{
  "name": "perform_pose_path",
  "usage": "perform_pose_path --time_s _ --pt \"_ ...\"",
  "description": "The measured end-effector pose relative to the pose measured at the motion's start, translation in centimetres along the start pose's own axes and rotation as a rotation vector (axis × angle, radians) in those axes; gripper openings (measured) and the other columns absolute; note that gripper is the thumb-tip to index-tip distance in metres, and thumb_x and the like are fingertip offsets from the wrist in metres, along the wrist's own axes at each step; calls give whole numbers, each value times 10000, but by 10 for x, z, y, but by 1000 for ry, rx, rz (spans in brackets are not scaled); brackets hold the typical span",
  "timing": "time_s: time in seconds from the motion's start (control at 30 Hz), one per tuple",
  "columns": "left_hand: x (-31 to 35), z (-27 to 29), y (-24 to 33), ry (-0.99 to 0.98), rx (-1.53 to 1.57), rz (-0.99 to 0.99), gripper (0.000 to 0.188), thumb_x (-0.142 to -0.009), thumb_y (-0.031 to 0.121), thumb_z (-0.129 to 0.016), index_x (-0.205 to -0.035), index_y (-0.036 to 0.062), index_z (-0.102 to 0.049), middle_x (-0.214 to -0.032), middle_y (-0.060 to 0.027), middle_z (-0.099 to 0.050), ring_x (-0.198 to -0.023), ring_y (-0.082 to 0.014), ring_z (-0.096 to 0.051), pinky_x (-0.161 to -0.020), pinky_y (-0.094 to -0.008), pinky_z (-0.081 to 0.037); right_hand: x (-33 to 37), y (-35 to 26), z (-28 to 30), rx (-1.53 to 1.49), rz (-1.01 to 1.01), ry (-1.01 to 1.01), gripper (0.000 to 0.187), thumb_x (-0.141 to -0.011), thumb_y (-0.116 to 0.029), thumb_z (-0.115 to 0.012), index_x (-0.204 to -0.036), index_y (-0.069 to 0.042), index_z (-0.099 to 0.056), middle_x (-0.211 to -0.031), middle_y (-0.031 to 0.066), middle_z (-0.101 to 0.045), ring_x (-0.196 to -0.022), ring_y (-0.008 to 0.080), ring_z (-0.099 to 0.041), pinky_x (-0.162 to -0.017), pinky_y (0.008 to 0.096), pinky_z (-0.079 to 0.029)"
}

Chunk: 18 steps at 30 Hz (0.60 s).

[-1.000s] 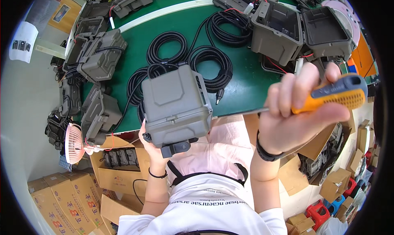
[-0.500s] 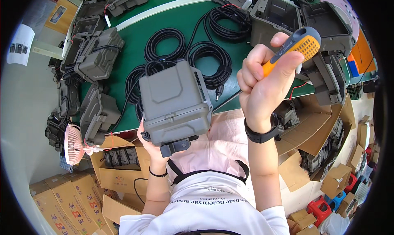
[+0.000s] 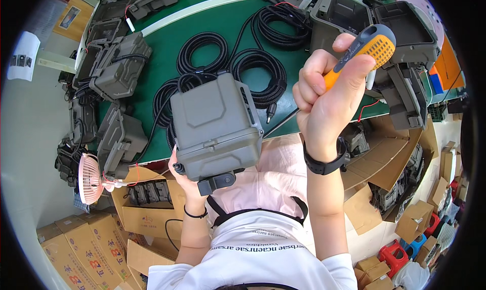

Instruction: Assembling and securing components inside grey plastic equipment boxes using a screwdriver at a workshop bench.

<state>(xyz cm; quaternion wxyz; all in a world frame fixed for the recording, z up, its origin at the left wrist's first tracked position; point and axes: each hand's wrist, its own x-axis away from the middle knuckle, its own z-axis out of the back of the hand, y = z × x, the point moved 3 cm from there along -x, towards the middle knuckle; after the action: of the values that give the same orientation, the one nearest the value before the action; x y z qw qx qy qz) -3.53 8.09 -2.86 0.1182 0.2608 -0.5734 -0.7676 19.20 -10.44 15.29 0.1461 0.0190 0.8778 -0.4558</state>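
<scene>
A grey-green plastic case (image 3: 216, 107) with its lid closed is tilted up at the table's near edge. My left hand (image 3: 186, 181) grips it from below at its left side, the fingers mostly hidden behind it. Below its front sits a dark latch or bracket (image 3: 216, 182). My right hand (image 3: 326, 95) is wrapped round the orange and grey handle of a screwdriver (image 3: 362, 57). The thin dark shaft (image 3: 282, 123) slants down left to the case's right side, where its tip is hidden.
Coils of black corrugated cable (image 3: 202, 54) lie on the green table (image 3: 162, 47) behind the case. Open grey cases (image 3: 341, 19) stand at right, more cases (image 3: 116, 69) at left. A pink fan (image 3: 90, 178) and cardboard boxes (image 3: 152, 219) are by the table's near edge.
My right hand and the screwdriver handle have shifted slightly, the handle's end a little higher. The case stays almost where it was in my left hand.
</scene>
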Motion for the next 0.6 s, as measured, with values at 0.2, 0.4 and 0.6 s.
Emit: perform_pose_path --time_s 0.2,0.4,0.6 --pt "-6 -3 20 -34 -266 -161 568 -940 156 -588 -1426 138 -296 -1420 -122 -410 -1235 -288 -501 -1009 -485 -466 -1 1 5 -105 13 -38 414 -1003 -517 -415 -1071 -109 -416 -559 -6 -397 -406 29 -240 -372 198 -187" --pt "4 4 -5 93 -71 -39 562 -937 158 -594 -1423 137 -312 -1412 -119 -420 -1229 -281 -505 -1005 -474 -465 -3 2 6 -116 -7 -15 419 -1003 -529 -401 -1076 -116 -413 -559 -7 -388 -406 29 -228 -372 199 -180" --pt "7 8 -13 68 -133 -33 519 -955 177 -563 -1415 136 -326 -1410 -122 -423 -1225 -286 -508 -1001 -476 -469 -3 2 6 -104 1 -30 406 -1004 -523 -406 -1069 -122 -415 -560 -6 -390 -407 28 -225 -372 198 -179"
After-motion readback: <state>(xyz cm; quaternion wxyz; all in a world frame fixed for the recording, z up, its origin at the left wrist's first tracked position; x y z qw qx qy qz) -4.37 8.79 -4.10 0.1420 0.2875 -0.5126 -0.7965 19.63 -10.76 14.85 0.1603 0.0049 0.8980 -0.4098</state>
